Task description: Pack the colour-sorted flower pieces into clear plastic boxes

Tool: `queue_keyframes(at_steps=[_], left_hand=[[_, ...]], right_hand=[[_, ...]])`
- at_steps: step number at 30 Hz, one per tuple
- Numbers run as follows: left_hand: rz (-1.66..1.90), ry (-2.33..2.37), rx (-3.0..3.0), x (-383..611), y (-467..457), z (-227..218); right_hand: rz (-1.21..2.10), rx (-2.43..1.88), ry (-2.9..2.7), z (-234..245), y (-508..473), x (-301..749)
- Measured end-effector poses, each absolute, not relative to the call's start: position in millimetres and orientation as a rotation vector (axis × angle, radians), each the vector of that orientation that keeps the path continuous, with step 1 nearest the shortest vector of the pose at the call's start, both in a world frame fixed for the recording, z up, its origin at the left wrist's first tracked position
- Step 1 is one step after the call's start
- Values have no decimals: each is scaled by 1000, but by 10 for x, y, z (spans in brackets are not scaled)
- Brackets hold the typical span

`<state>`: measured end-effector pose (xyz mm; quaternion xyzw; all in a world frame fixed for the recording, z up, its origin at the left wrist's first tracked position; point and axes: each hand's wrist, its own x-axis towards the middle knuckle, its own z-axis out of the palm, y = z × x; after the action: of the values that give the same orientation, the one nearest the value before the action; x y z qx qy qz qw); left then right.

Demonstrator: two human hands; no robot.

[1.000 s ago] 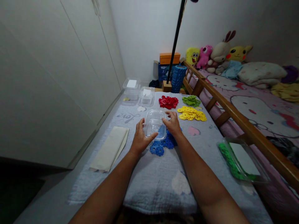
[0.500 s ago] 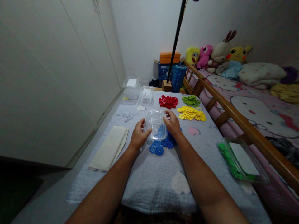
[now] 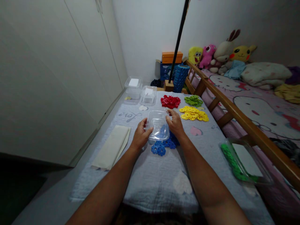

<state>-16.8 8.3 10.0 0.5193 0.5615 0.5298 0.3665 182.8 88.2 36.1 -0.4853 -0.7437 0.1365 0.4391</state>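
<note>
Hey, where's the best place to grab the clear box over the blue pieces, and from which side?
Probably by its two long side walls, coming in from left and right. The box is a rounded rectangle with its long axis pointing away from the person, so the narrow span fits between two palms. The left hand and right hand flank it that way, above the blue pieces.

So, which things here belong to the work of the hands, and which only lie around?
In hand: left hand, right hand, both gripping the clear container; blue pieces right by it.
Lying about: red pieces, yellow pieces, light green pieces, two clear boxes, folded cloth, green-filled tray, plush toys.
</note>
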Motion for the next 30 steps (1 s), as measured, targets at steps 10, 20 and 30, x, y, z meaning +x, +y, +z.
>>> queue_keyframes(at_steps=[10,20,30], left_hand=[[1360,1466,1398,-139,65,115],[1406,1528,1578,-147,38,164],[1430,1551,1586,-125,50,113]], right_hand=[[298,-1276,-1844,448,840,1815],[233,-1286,-1894,494,840,1798],[458,-1247,-1873,555,783,1848]])
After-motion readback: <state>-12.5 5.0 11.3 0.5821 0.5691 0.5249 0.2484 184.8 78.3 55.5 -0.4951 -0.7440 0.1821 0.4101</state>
